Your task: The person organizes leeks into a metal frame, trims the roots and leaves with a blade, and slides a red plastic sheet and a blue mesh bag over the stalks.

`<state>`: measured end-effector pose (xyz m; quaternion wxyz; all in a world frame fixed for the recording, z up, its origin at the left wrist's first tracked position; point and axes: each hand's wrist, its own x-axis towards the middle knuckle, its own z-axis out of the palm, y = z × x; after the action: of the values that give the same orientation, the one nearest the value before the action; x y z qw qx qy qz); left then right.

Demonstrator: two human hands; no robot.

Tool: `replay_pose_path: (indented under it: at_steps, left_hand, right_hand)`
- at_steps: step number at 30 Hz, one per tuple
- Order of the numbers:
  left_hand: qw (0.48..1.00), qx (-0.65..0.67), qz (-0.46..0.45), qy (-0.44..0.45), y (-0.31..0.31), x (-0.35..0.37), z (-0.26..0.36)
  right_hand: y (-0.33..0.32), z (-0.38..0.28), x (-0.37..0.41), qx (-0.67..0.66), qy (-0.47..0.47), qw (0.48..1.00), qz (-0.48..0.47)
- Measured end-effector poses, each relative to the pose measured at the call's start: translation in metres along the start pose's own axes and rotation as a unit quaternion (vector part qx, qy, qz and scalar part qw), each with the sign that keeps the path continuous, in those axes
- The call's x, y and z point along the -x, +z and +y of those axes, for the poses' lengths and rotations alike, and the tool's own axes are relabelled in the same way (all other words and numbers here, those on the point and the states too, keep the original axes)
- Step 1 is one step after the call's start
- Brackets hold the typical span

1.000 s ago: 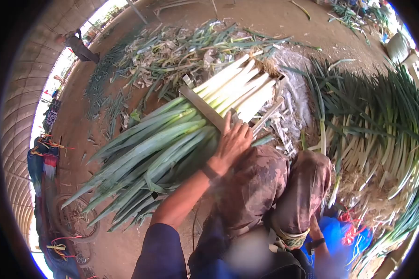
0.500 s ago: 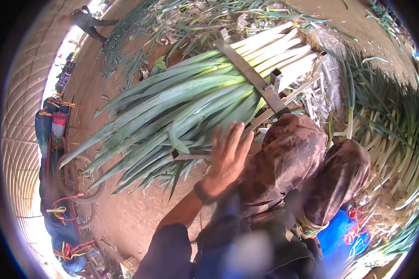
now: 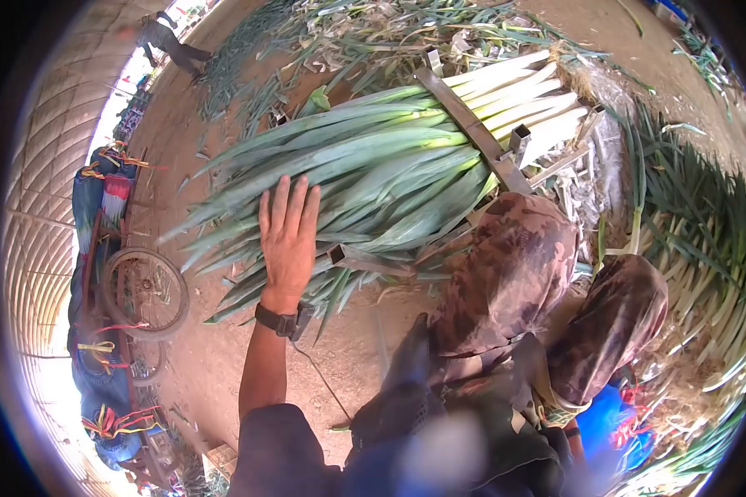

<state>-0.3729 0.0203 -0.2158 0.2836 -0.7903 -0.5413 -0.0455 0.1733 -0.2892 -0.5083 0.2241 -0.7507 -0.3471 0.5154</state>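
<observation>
Spreading unclenched and holding nothing, my left grip [image 3: 289, 248] points to 12 o'clock, its fingers [image 3: 292, 203] over the leaf ends of the leek bundle [image 3: 373, 170]; contact cannot be confirmed. The bundle lies in a metal frame [image 3: 373, 262], white stems toward 2 o'clock, green leaves toward 8 o'clock, with a flat metal bar [image 3: 464, 116] across it. My right grip is hidden near the blue bag [image 3: 609, 427] at 5 o'clock; its state cannot be told. More leeks [image 3: 704, 224] are heaped at 3 o'clock; a wheel [image 3: 147, 284] stands at 9 o'clock.
</observation>
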Motion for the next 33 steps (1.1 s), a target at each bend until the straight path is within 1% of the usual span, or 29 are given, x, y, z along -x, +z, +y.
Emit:
replay_pose_path:
  at_steps: [1,3,4,6,7,9,11,12,13,15,16,17,18,19,20,21,22,23,24,25,27,28,29,31,32,33]
  left_hand:
    - [1.0,0.001,0.0,0.003,0.014,0.01,-0.001]
    - [0.997,0.071,0.003,-0.009,0.046,0.03,-0.001]
    - [0.995,0.096,-0.026,-0.019,0.062,0.039,0.0]
    - [0.996,0.076,-0.018,-0.033,0.071,0.043,0.008]
    - [0.997,0.061,-0.014,-0.049,0.07,0.045,0.015]
    - [0.998,0.054,-0.014,-0.043,0.054,0.046,0.026]
    - [0.997,0.035,-0.035,-0.061,0.037,0.048,0.039]
    - [0.995,0.038,-0.056,-0.071,0.031,0.05,0.046]
    - [0.995,0.038,-0.055,-0.07,0.026,0.053,0.05]
    - [0.991,0.028,-0.084,-0.101,0.019,0.059,0.058]
    - [0.991,0.038,-0.07,-0.107,0.018,0.063,0.058]
    - [0.991,0.043,-0.068,-0.105,0.014,0.065,0.061]
    - [0.99,0.063,-0.059,-0.112,0.004,0.065,0.065]
    - [0.988,0.083,-0.049,-0.12,-0.006,0.064,0.069]
    - [0.984,0.099,-0.037,-0.145,-0.017,0.062,0.075]
    - [0.984,0.103,-0.036,-0.143,-0.024,0.063,0.079]
    - [0.982,0.116,-0.009,-0.152,-0.029,0.064,0.083]
    - [0.978,0.13,0.017,-0.161,-0.035,0.063,0.088]
    - [0.979,0.138,0.047,-0.141,-0.042,0.06,0.094]
    - [0.979,0.142,0.047,-0.142,-0.044,0.058,0.099]
    - [0.961,0.248,0.101,-0.071,-0.044,0.051,0.11]
    - [0.948,0.282,0.128,-0.072,-0.045,0.04,0.119]
    - [0.947,0.286,0.13,-0.069,-0.045,0.03,0.128]
    - [0.878,0.457,0.086,-0.111,-0.043,0.007,0.147]
    - [0.876,0.462,0.086,-0.108,-0.039,-0.01,0.155]
    - [0.846,0.512,0.094,-0.111,-0.033,-0.033,0.161]
  right_hand:
    - [0.001,0.002,0.0,0.0,0.001,1.0,-0.001]
    - [0.003,0.007,0.002,0.001,0.0,1.0,-0.007]
    - [0.004,0.009,0.004,0.002,-0.001,1.0,-0.01]
    - [0.005,0.017,0.007,0.007,-0.009,1.0,-0.019]
    - [0.001,0.023,0.012,0.02,-0.017,0.999,-0.022]
    - [-0.001,0.035,0.017,0.032,-0.021,0.999,-0.027]
    - [-0.011,0.05,0.016,0.043,-0.026,0.999,-0.019]
    - [-0.016,0.057,0.015,0.047,-0.027,0.998,-0.012]
    - [-0.019,0.065,0.013,0.051,-0.029,0.998,-0.002]
    - [-0.035,0.08,0.004,0.069,-0.043,0.996,0.026]
    - [-0.044,0.086,-0.001,0.077,-0.054,0.995,0.043]
    - [-0.056,0.094,-0.012,0.09,-0.073,0.991,0.064]
    - [-0.075,0.111,-0.029,0.12,-0.114,0.982,0.095]
    - [-0.087,0.169,-0.058,0.186,-0.218,0.942,0.175]
    - [-0.097,0.046,-0.018,0.095,-0.098,0.983,0.126]
    - [-0.111,0.019,-0.018,0.076,-0.056,0.992,0.08]
    - [-0.114,0.001,-0.019,0.055,-0.037,0.992,0.107]
    - [-0.116,-0.011,-0.02,0.034,-0.017,0.99,0.134]
    - [-0.116,-0.012,-0.026,0.021,-0.06,0.987,0.15]
    - [-0.116,-0.015,-0.03,0.024,-0.059,0.986,0.152]
    - [-0.119,-0.019,-0.031,-0.02,-0.091,0.99,0.103]
    - [-0.118,-0.02,-0.031,-0.023,-0.09,0.99,0.102]
    - [-0.117,-0.019,-0.025,-0.02,-0.085,0.991,0.1]
    - [-0.11,-0.02,-0.018,-0.019,-0.072,0.992,0.1]
    - [-0.108,-0.019,-0.014,-0.017,-0.067,0.993,0.101]
    - [-0.103,-0.018,-0.011,-0.018,-0.059,0.993,0.103]
